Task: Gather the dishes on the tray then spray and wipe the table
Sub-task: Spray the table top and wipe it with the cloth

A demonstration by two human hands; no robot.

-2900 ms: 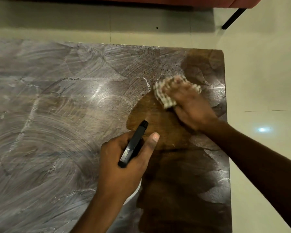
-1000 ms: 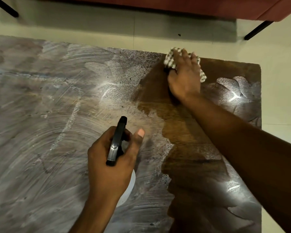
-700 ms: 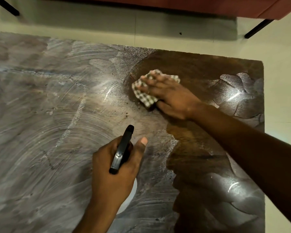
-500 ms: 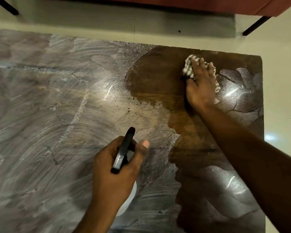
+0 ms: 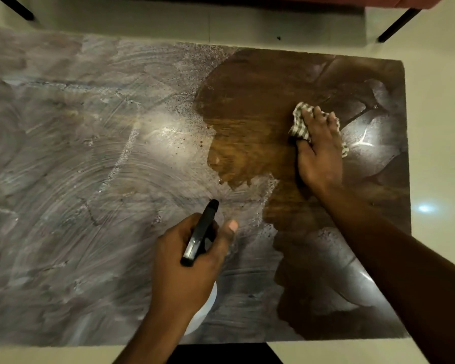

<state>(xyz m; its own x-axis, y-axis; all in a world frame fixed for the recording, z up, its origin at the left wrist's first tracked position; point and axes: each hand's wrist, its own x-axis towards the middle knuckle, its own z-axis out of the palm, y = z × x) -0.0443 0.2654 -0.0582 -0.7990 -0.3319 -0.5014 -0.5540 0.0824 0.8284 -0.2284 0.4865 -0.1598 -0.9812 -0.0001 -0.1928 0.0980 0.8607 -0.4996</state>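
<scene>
The wooden table (image 5: 247, 106) fills the view; most of it is coated in hazy grey smear, with a dark wiped patch right of the middle. My right hand (image 5: 318, 151) presses a checked cloth (image 5: 300, 124) flat on the table near the right edge. My left hand (image 5: 187, 264) hovers over the near middle, wrapped around a spray bottle (image 5: 200, 233) with a black trigger head pointing away from me; its white body (image 5: 205, 308) peeks out below my palm. No dishes or tray are in view.
Pale tiled floor (image 5: 436, 127) surrounds the table beyond its right and far edges. Black furniture legs (image 5: 397, 22) and a reddish seat edge show at the top right. Another black leg (image 5: 19, 9) is at the top left.
My right hand has slid the cloth back toward me and slightly right from the far edge, after sweeping left and right. The dark wiped patch has grown. My left hand has stayed put with the bottle.
</scene>
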